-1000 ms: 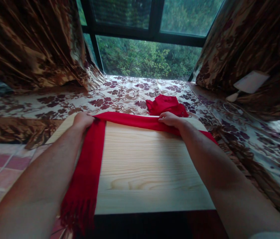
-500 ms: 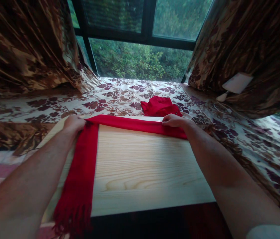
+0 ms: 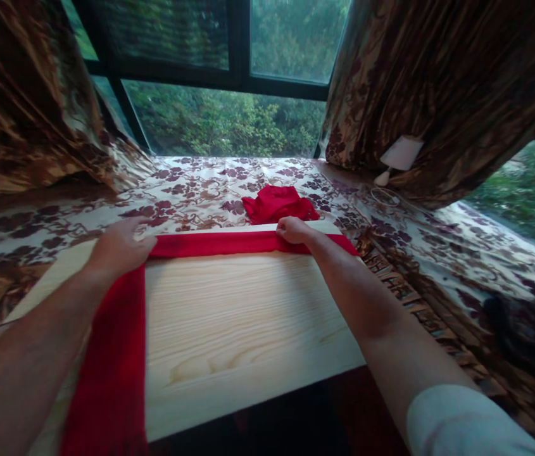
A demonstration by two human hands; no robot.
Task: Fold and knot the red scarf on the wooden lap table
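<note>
Scarf [image 3: 214, 245] L-shaped, crosswise and nearward

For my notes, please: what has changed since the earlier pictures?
The left hand has opened its pinch at the corner of the red scarf. The scarf's far strip lies straighter across the board. The view swung right. The right hand still pinches that strip; the red bundle stays beyond.
</note>
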